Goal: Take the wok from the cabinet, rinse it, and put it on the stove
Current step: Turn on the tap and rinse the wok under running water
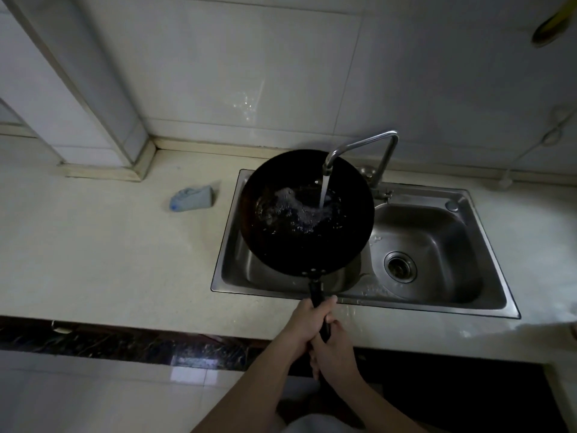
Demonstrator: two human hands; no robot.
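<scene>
**Two hands on the handle, wok under the tap**

Both forearms reach up from the bottom edge and meet on the wok's black handle (316, 293). The left hand (304, 323) grips it higher up, fingers wrapped round and thumb laid along the top. The right hand (335, 350) is closed round the handle's end just behind it. In this dim light the fingertips on the underside cannot be made out.

The wok (307, 242) hangs over the left basin of the double sink (437, 303), roughly level. Its bowl sits below the tap (362, 145), and a stream of water (324, 192) falls into it and pools, bubbling.

This looks like the rinsing step, well under way. Next the wok would need swirling and tipping so the water empties into the basin. Then the tap has to be shut off, which would need one hand freed. The stove is out of view, so the carry will call for a turn away from the sink, with the wok drained first to avoid drips.
</scene>
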